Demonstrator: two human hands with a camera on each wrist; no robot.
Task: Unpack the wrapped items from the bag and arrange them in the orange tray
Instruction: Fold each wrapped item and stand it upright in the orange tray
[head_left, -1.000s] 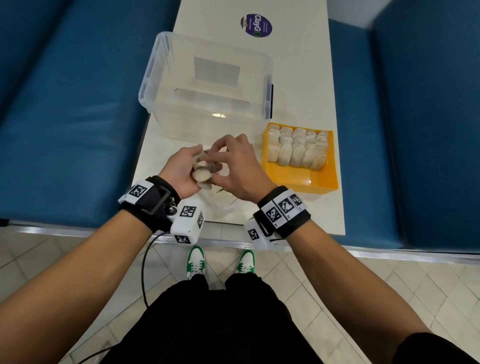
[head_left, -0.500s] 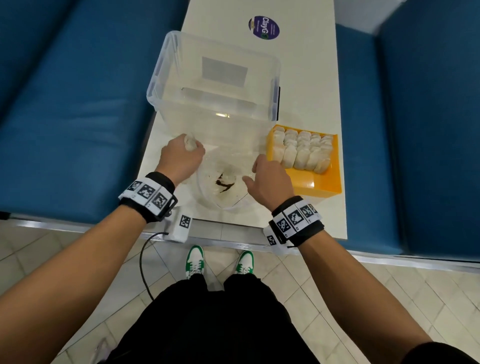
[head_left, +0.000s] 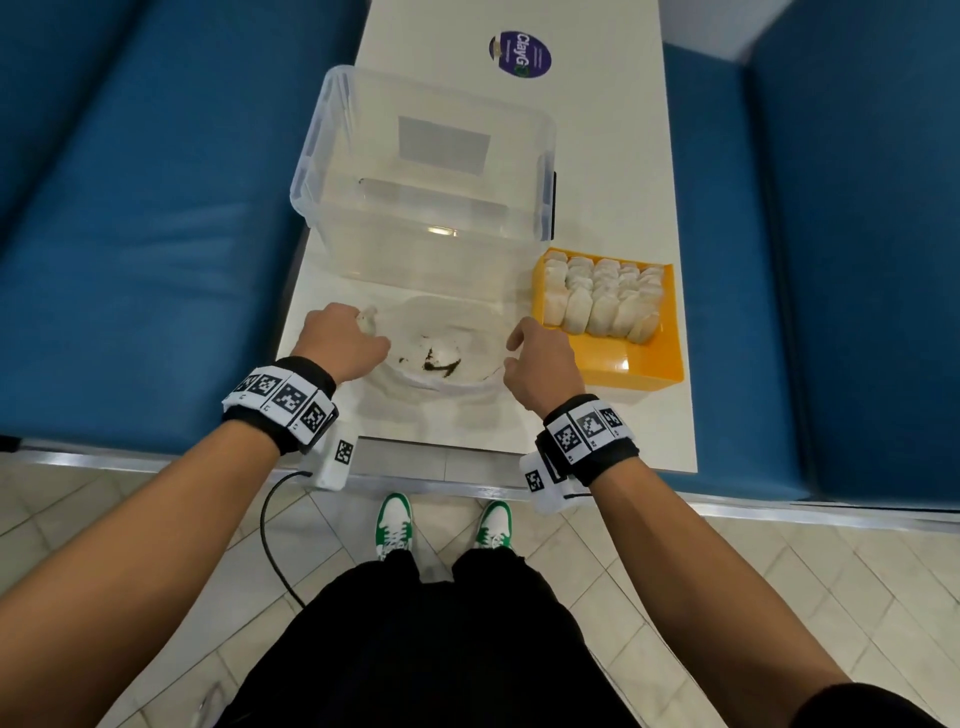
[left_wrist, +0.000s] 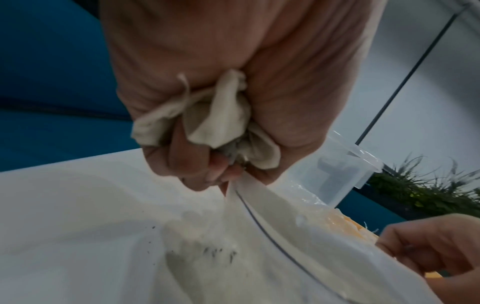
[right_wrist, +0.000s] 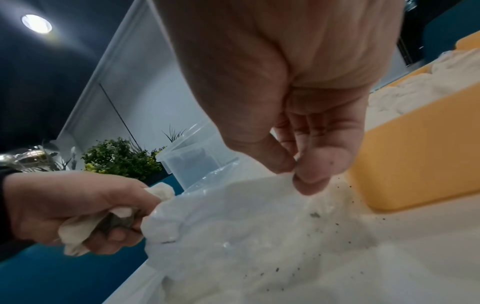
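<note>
- My left hand is clenched round one cloth-wrapped item; crumpled off-white cloth bulges out between my curled fingers, and the same fingers also pinch the left edge of the clear plastic bag.
- My right hand pinches the bag's right edge between thumb and forefinger; the right wrist view shows the film caught at my fingertips.
- The bag lies on the white table between my two hands, its mouth held apart. Dark crumbs sit at its bottom; more specks are scattered on the film and on the table near the tray.
- Whether any further wrapped item remains in the bag, I cannot tell; one pale shape near the crumbs is unclear.
- Just right of my right hand stands the orange tray. Wrapped items fill its far part in tight rows; the near strip of its floor is bare.
- Beyond the bag stands a clear plastic bin, touching or almost touching the tray's far left corner.
- Farthest along the table is a round purple sticker.
</note>
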